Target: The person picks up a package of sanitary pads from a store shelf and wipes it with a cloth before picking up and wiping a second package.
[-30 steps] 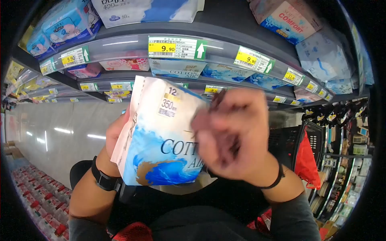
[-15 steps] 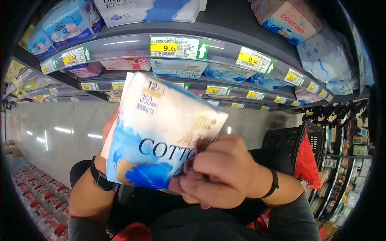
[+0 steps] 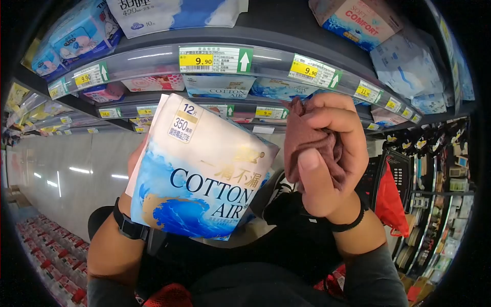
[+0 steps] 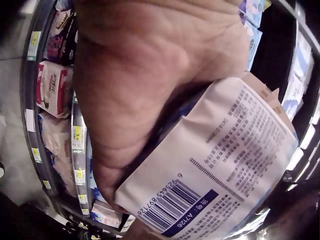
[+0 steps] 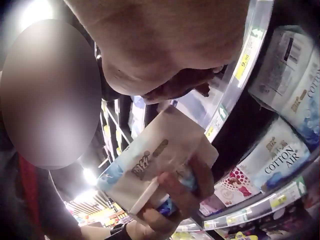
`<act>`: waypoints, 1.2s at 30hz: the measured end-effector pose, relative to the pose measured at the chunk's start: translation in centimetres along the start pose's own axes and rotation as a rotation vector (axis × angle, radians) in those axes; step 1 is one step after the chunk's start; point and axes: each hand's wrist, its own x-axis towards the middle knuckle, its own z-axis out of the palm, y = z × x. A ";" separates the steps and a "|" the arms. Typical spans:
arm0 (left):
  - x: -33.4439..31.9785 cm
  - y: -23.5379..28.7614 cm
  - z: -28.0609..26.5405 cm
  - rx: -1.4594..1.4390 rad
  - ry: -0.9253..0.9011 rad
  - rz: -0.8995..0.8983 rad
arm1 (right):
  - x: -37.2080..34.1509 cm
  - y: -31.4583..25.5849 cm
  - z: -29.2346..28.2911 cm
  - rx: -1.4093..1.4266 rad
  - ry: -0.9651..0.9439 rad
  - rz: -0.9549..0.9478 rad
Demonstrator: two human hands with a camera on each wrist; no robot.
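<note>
In the head view a white and blue pack of sanitary pads [image 3: 197, 174] marked COTTON AIR is held up before the shelf, its printed front toward me. My left hand [image 4: 135, 65] grips it from behind, mostly hidden there in the head view. The right wrist view shows the left fingers [image 5: 175, 192] curled over the pack's side. A barcode and small print cover the pack face [image 4: 215, 165] seen in the left wrist view. To the right of the pack, apart from it, my right hand [image 3: 340, 148] holds a crumpled brown cloth [image 3: 309, 138] between thumb and fingers.
A shelf edge with price labels [image 3: 209, 60] runs across the top, with similar packs [image 3: 220, 86] on the tier below. At right stands a black basket [image 3: 396, 171] with a red cloth or bag [image 3: 391, 202] over its side. Red and white goods [image 3: 53, 250] lie at lower left.
My right hand, with the brown cloth, has moved off the pack's front, up and to the right. The pack has tilted and shifted a little left, uncovering its lettering.
</note>
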 end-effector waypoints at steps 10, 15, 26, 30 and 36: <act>1.5 -0.4 -0.6 0.071 -0.074 0.011 | -1.1 -1.3 3.4 -0.109 -0.106 -0.304; 1.9 -0.3 -0.6 -0.050 -0.021 -0.094 | -2.3 -1.7 5.0 -0.059 -0.146 -0.323; 1.7 -1.8 -1.0 -0.101 -0.118 -0.165 | -1.4 -2.1 5.0 -0.075 -0.126 -0.227; 1.6 -2.1 0.7 0.000 -0.077 -0.097 | -0.6 -1.1 5.2 -0.112 0.064 -0.089; 1.8 -1.8 0.9 0.096 -0.182 -0.142 | -1.8 -2.5 4.9 -0.065 -0.141 -0.122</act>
